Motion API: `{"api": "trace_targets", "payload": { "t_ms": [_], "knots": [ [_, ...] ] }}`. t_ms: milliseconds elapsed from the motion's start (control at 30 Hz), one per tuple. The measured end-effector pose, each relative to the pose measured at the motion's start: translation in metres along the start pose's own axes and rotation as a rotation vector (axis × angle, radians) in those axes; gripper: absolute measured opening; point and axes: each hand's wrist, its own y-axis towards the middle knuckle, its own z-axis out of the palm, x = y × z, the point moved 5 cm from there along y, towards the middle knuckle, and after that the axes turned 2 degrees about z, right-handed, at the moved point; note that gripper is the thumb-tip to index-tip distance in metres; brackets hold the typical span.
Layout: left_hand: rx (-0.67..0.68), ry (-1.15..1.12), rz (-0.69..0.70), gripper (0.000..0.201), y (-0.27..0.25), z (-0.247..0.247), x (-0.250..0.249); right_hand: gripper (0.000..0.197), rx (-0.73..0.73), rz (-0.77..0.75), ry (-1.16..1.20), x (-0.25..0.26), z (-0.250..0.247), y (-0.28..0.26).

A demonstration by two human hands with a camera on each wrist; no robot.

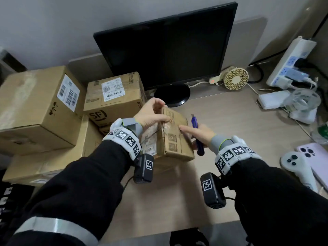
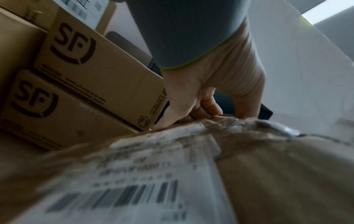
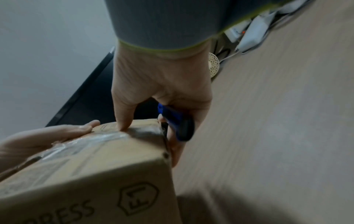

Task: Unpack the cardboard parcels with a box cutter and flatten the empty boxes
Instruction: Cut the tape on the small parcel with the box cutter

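A small taped cardboard parcel (image 1: 174, 139) is held tilted above the desk, its white shipping label (image 2: 134, 181) facing left. My left hand (image 1: 152, 114) grips its far top edge, thumb on the taped seam and fingers curled over the edge. My right hand (image 1: 200, 134) holds a blue box cutter (image 1: 197, 134) against the parcel's right side. Its thumb (image 3: 124, 121) lies stretched out across the parcel's top. The cutter (image 3: 174, 121) is clamped by the curled fingers; whether its blade is out I cannot tell.
Several sealed cardboard boxes (image 1: 40, 107) are stacked at the left, two with SF logos (image 2: 70, 42). A black monitor (image 1: 165, 48) stands behind. A small fan (image 1: 236, 78), power strip (image 1: 291, 63), cables, game controller (image 1: 294, 166) and phone (image 1: 312, 157) lie at the right. Bare desk (image 1: 177, 201) lies in front.
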Motion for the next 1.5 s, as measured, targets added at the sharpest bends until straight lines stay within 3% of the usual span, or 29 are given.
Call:
{"api": "trace_targets", "payload": {
  "t_ms": [67, 200, 300, 433, 700, 800, 867, 933, 1000, 1100, 1267, 1367, 1400, 1500],
  "knots": [
    [-0.012, -0.094, -0.006, 0.048, 0.001, -0.012, -0.005, 0.048, -0.058, -0.1, -0.006, 0.019, -0.005, -0.006],
    [-0.057, -0.068, -0.06, 0.061, 0.004, -0.032, 0.002, 0.055, -0.088, -0.177, 0.025, 0.04, 0.0, -0.012],
    [-0.083, -0.004, -0.077, 0.067, 0.005, -0.042, 0.007, 0.037, -0.073, -0.205, 0.01, 0.048, 0.008, -0.013],
    [-0.01, 0.144, -0.07, 0.058, 0.007, -0.04, 0.0, 0.032, -0.039, -0.185, 0.033, 0.053, 0.013, -0.013],
    [-0.031, 0.066, 0.016, 0.038, 0.01, -0.027, -0.008, 0.018, -0.069, -0.056, 0.009, 0.054, -0.006, -0.008],
    [-0.014, 0.002, 0.051, 0.036, 0.013, -0.016, -0.011, 0.012, -0.176, -0.019, -0.106, 0.053, -0.024, -0.003],
    [-0.022, -0.048, 0.077, 0.034, 0.015, -0.009, -0.015, 0.022, -0.285, -0.003, -0.236, 0.051, -0.04, 0.002],
    [0.004, -0.037, 0.086, 0.042, 0.018, 0.002, -0.018, 0.033, -0.366, 0.033, -0.31, 0.047, -0.054, 0.003],
    [0.085, 0.173, 0.095, 0.06, 0.022, 0.015, -0.014, 0.037, -0.389, 0.067, -0.345, 0.044, -0.062, 0.002],
    [0.211, 0.471, 0.044, 0.074, 0.027, 0.03, -0.003, 0.037, -0.434, 0.105, -0.376, 0.041, -0.071, 0.002],
    [0.27, 0.78, -0.169, 0.066, 0.025, 0.028, 0.027, 0.022, -0.59, 0.033, -0.451, 0.046, -0.086, 0.0],
    [0.271, 0.727, -0.3, 0.038, 0.011, 0.029, 0.05, 0.01, -0.554, 0.046, -0.487, 0.047, -0.083, -0.003],
    [0.247, 0.687, -0.326, 0.039, 0.01, 0.029, 0.054, 0.011, -0.518, 0.087, -0.486, 0.043, -0.079, -0.003],
    [0.211, 0.592, -0.345, 0.081, 0.015, 0.03, 0.057, 0.018, -0.417, 0.181, -0.469, 0.027, -0.068, 0.003]
  ]
}}
